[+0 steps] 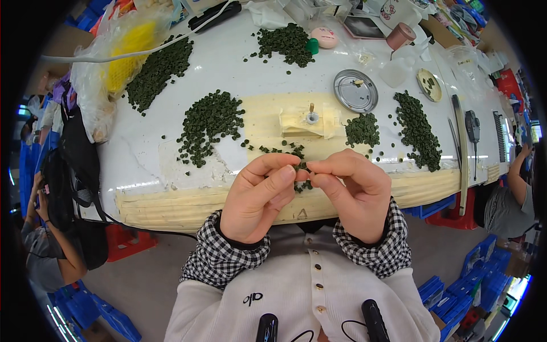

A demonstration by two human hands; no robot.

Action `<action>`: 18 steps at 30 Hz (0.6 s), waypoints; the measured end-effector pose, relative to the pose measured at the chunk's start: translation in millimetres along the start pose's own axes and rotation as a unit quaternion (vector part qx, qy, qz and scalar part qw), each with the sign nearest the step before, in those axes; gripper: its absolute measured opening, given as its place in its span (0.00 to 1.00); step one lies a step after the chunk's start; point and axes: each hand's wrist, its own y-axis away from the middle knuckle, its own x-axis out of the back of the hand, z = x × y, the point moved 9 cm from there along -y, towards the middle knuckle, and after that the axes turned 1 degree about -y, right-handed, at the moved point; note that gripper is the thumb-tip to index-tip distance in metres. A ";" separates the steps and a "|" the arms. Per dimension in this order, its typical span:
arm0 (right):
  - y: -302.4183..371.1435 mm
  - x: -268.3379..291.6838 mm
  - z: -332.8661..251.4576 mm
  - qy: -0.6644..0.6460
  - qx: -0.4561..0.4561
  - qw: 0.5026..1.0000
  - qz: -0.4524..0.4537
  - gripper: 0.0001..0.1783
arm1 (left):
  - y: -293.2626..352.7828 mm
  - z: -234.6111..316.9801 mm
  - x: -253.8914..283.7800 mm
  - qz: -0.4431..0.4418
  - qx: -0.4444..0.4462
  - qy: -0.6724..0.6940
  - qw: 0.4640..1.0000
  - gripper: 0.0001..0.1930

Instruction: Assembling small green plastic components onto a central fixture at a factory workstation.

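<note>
My left hand [256, 194] and my right hand [358, 191] meet fingertip to fingertip over the front edge of the table. Both are closed in a pinch. Dark green shows between the fingertips, but I cannot tell whether it is a held piece or the scatter behind. Just beyond lies a loose group of small dark green parts [297, 150], partly hidden by my fingers. Farther back stands a block wrapped in yellowish tape [302, 130], with a small metal ring [311, 118] and a short peg on top.
More piles of green parts lie at left [211, 122], far left [162, 71], at the back [285, 45] and at right [419, 131]. A round metal lid [355, 91] rests behind a smaller heap [362, 130]. A white cable [137, 55] crosses the back left. Other people sit at both sides.
</note>
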 end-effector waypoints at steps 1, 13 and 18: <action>1.8 0.2 10.1 -0.057 -0.049 0.997 -0.002 0.11 | 0.2 0.7 -0.3 -0.008 0.002 0.000 1.000 0.09; 8.1 -10.0 42.5 -0.362 -0.185 0.913 -0.039 0.12 | 2.8 7.7 -4.9 -0.021 -0.027 -0.040 0.999 0.10; 9.0 -10.6 45.8 -0.373 -0.191 0.907 -0.040 0.12 | 3.4 11.0 -5.4 -0.006 -0.046 -0.071 0.996 0.10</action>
